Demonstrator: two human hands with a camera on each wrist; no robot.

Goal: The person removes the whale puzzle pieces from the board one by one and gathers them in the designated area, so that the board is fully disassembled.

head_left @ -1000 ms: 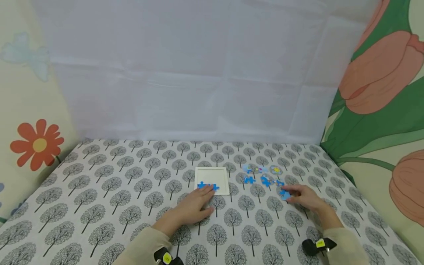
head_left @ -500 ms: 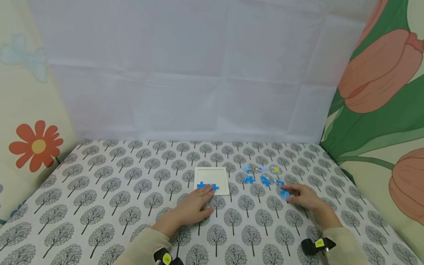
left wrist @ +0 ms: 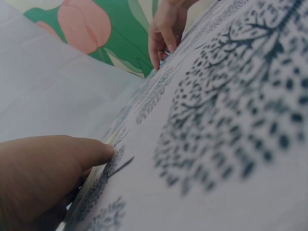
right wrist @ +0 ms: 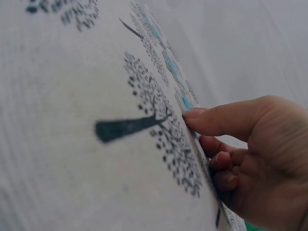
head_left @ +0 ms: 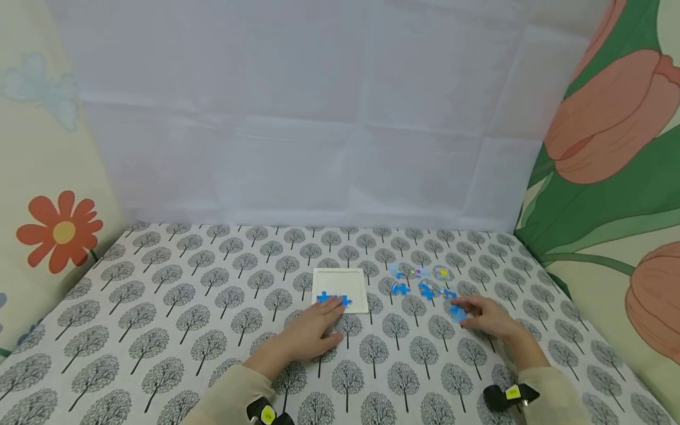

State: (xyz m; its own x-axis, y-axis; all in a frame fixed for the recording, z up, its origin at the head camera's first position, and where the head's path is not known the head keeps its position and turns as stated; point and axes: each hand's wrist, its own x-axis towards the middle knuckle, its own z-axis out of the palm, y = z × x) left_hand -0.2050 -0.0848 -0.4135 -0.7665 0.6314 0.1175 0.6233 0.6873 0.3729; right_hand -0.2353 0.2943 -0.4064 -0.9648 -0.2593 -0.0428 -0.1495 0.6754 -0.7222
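Observation:
My left hand (head_left: 308, 332) lies flat with straight fingers over the near edge of a square white puzzle tray (head_left: 340, 282). Its fingertips rest at blue jigsaw pieces (head_left: 344, 300) along the tray's front side and hide part of them. In the left wrist view, the left thumb (left wrist: 98, 151) points along the tray's edge. To the right, my right hand (head_left: 489, 316) pinches a light-blue puzzle piece (head_left: 457, 313) between thumb and fingers, low at the cloth. The right wrist view shows the right thumb (right wrist: 199, 118) at the piece's edge and the other fingers curled in.
Loose puzzle pieces (head_left: 427, 291) lie in two rough rows right of the tray, including one with a yellow flower (head_left: 442, 273). A tree-print cloth (head_left: 228, 330) covers the table. Behind it hangs a white sheet (head_left: 297, 147), with flower-painted walls at both sides.

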